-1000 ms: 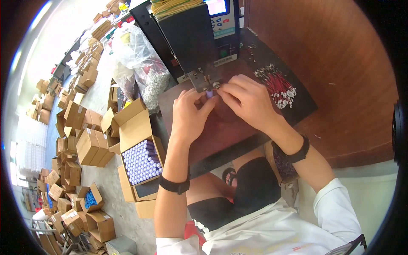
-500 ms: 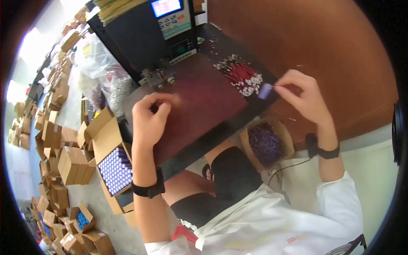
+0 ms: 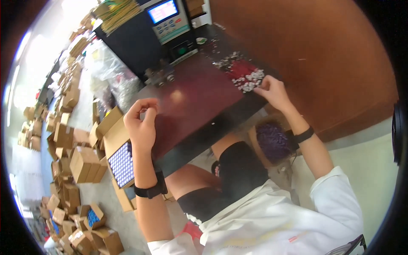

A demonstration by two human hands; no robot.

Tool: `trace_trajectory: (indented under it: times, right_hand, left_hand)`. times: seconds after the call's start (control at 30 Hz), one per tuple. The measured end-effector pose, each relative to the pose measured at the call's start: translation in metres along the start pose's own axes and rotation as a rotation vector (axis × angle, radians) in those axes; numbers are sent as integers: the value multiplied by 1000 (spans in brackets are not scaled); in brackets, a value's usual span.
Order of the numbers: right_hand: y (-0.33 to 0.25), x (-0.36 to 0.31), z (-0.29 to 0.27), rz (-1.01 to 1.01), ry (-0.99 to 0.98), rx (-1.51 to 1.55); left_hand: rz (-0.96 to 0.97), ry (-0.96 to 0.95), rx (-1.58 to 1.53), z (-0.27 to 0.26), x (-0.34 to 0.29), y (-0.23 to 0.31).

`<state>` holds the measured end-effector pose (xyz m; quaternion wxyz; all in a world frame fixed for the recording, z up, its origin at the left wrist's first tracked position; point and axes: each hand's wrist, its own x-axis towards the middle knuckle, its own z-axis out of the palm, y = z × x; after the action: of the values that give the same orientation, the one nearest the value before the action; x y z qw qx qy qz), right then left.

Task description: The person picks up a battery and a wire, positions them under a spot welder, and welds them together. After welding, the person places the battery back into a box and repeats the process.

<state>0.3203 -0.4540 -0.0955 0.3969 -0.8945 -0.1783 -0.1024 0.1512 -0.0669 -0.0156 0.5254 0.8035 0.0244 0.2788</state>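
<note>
My left hand (image 3: pixel 142 125) hovers over the left part of a dark red mat (image 3: pixel 197 93), its fingers curled in toward the thumb. Whatever it may hold is hidden. At the right edge of the bench, my right hand (image 3: pixel 275 94) has thumb and fingertips pinched together beside a pile of red wire leads (image 3: pixel 243 70). The white connector ends (image 3: pixel 250 80) of these leads lie right by my fingertips. Too little shows to tell whether one is in the pinch. A black band circles each wrist.
A black machine (image 3: pixel 131 46) with a lit screen (image 3: pixel 162 11) stands at the back of the bench. Left of the bench is a carton of white-topped cylinders (image 3: pixel 122 165). A box of purple scraps (image 3: pixel 274 142) sits below the right edge. Cartons (image 3: pixel 87 163) cover the floor at left.
My right hand has moved left to the pile's edge; the small purple piece it held no longer shows. My left hand has drawn back a little toward the left. The view has shifted slightly.
</note>
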Motion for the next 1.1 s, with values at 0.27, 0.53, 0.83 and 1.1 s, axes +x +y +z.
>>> trace_trajectory:
  times: [0.27,0.53,0.83,1.1]
  right_hand:
    - [16,0,-19,144,-182,77]
    - [-4,4,-37,188,-504,-5]
    - [-15,10,-58,232,-578,-14]
    - [-39,22,-93,129,-561,-136]
  left_hand:
    - [-317,194,463,-120,-71,-6]
    - [-315,-383,811,-125,-99,-15]
    - [-232,-564,873,-129,-97,-6]
    - [-331,-525,712,-139,-82,2]
